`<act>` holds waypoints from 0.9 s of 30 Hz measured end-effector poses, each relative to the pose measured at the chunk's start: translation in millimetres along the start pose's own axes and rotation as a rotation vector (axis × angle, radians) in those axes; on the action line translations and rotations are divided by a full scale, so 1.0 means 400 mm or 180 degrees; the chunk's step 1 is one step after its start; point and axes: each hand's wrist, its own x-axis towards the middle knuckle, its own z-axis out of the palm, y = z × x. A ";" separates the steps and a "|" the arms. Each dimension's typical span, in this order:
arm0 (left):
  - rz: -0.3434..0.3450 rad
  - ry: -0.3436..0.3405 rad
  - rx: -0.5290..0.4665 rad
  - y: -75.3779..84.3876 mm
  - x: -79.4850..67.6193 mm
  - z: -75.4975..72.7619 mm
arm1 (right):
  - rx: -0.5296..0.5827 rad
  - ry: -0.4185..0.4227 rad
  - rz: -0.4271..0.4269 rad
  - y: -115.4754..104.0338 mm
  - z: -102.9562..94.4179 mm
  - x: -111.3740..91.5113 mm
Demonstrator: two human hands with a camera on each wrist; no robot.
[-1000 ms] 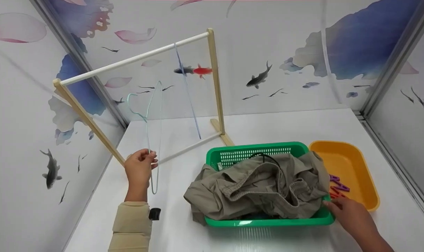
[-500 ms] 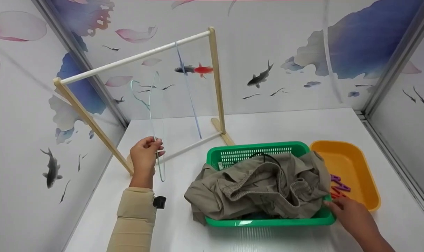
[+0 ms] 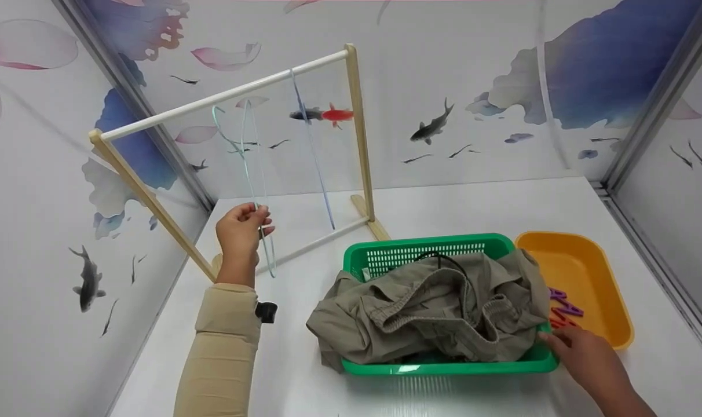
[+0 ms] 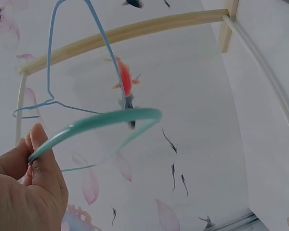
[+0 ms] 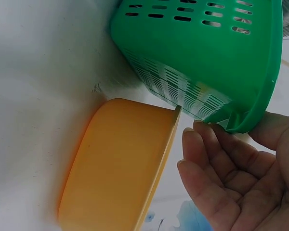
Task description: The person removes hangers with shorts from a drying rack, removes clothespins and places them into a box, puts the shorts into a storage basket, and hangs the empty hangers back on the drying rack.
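Observation:
My left hand (image 3: 239, 231) pinches a mint-green clothes hanger (image 3: 246, 168) by its side between thumb and fingers. The hanger stands nearly edge-on, its hook just below the white rail of the drying rack (image 3: 229, 94). On that rail, further right, hangs a blue hanger (image 3: 313, 150), which shows behind the green hanger (image 4: 127, 115) in the left wrist view. My right hand (image 3: 588, 362) grips the corner rim of a green basket (image 3: 461, 368), thumb on the rim and fingers curled below it. Grey-brown garments (image 3: 409, 313) with a gathered waistband fill the basket.
A yellow tray (image 3: 585, 278) sits right of the basket, with purple clothes pegs (image 3: 570, 307) and red clothes pegs (image 3: 562, 318) in it. The rack's wooden posts (image 3: 359, 133) stand on the white table. Printed walls close in the back and sides.
My left hand has risen away from me, lifting the green hanger so its hook now lies close to the rail. My right hand has stayed at the basket's corner.

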 end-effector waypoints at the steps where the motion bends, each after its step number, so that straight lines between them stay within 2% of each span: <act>1: -0.0008 0.0000 0.0000 0.004 0.002 0.003 | 0.0002 -0.0003 0.0003 0.000 0.000 0.000; 17: -0.0172 -0.0064 0.0026 0.078 0.050 0.012 | 0.0074 -0.0047 0.0052 0.000 0.003 0.000; 27: -0.0280 -0.0101 0.0004 0.081 0.064 0.009 | 0.0066 -0.0005 0.0148 -0.003 0.001 -0.001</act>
